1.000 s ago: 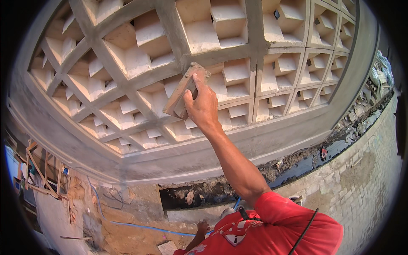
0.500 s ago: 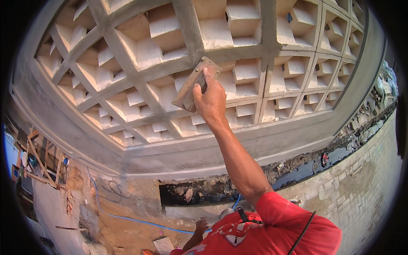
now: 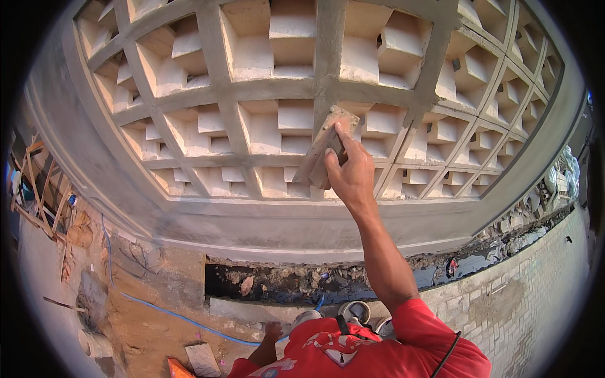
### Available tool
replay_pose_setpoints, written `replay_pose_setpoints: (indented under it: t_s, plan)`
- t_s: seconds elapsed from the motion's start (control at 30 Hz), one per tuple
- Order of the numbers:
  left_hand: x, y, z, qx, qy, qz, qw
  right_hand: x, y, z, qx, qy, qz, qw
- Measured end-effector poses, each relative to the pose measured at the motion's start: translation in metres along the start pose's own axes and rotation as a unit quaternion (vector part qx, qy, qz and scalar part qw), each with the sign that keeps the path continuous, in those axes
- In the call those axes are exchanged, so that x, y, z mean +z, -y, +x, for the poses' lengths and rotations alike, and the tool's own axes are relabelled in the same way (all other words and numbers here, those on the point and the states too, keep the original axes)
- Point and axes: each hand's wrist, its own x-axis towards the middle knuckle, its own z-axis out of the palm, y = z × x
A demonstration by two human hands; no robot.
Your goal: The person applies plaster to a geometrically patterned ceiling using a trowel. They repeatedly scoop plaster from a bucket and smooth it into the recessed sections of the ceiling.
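Holding the plastering float (image 3: 318, 154) flush with the grey vertical rib (image 3: 328, 57) of the breeze-block screen (image 3: 293, 22) seems the key to a clean face here. The float sits over that rib, just below a crossing, tilted with its upper end toward the right. The right grip (image 3: 351, 173) is closed round the float's back, thumb on the left, forefinger stretched toward the upper end; that finger looks well placed for steering pressure. Even, light strokes along the rib would probably serve better than short jabs, sparing the pale block edges from smears. Farther right, mortar (image 3: 432, 75) ends raggedly; feathering it out would likely help. The left grip (image 3: 273, 331) hangs low beside the red shirt (image 3: 391, 356); how far it is curled, or whether it has hold of anything, I cannot tell. Footing deserves care: an open trench (image 3: 220, 280) runs below the screen.
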Motion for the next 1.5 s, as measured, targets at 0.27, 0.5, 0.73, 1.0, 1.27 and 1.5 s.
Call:
replay_pose_setpoints:
  t_s: [0.27, 0.5, 0.73, 1.0, 1.27, 1.5]
  plan:
    - [0.021, 0.003, 0.016, 0.194, 0.049, 0.221, 0.955, -0.028, 0.002, 0.015, -0.078, 0.014, -0.199, 0.977]
    - [0.031, -0.022, 0.005, 0.221, 0.001, 0.340, 0.914, -0.034, 0.025, 0.032, -0.042, 0.029, -0.183, 0.982]
    - [0.026, -0.002, 0.015, 0.225, 0.018, 0.646, 0.729, -0.063, -0.013, 0.013, -0.204, 0.106, -0.341, 0.912]
    - [0.033, -0.007, 0.016, 0.208, -0.005, 0.571, 0.794, -0.110, -0.037, 0.069, -0.397, 0.155, -0.529, 0.734]
    - [0.095, 0.016, 0.051, 0.111, 0.037, 0.140, 0.983, -0.091, -0.047, 0.095, -0.410, 0.142, -0.558, 0.707]
    - [0.129, -0.020, 0.002, -0.036, -0.026, -0.185, 0.982, -0.159, -0.081, 0.083, -0.347, 0.157, -0.611, 0.694]
